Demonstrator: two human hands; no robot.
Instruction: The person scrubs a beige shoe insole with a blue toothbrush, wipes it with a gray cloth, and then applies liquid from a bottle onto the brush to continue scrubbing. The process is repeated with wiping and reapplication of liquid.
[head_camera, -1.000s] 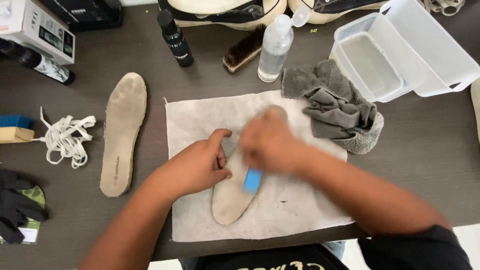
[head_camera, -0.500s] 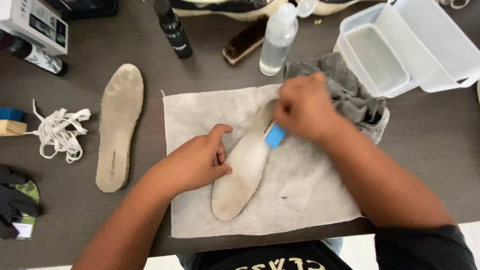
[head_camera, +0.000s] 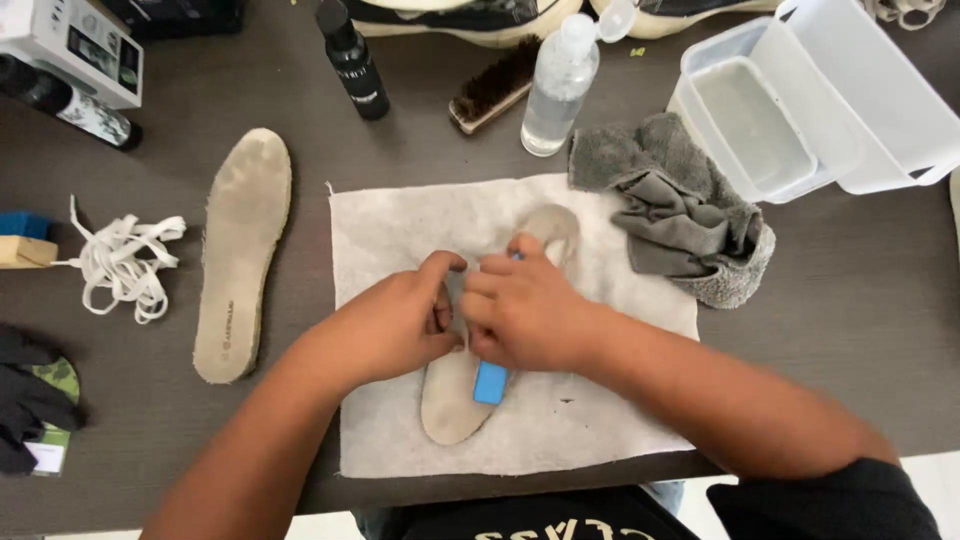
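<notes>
A beige shoe insole (head_camera: 455, 395) lies on a white cloth (head_camera: 590, 430) in front of me. My left hand (head_camera: 400, 325) presses down on the insole's middle. My right hand (head_camera: 520, 310) grips a small brush with a blue handle (head_camera: 490, 382) and holds it against the insole, right beside the left hand. The brush's bristles are hidden under my fingers. A second insole (head_camera: 240, 250) lies bare on the dark table to the left.
A grey towel (head_camera: 680, 215) lies right of the cloth. Behind it stand clear plastic tubs (head_camera: 800, 110), a clear bottle (head_camera: 560, 85), a black bottle (head_camera: 352, 60) and a wooden brush (head_camera: 495, 85). White laces (head_camera: 120, 262) lie left.
My right hand with the brush went up toward the insole's far end, then came back down to its middle next to my left hand. The left hand stayed put.
</notes>
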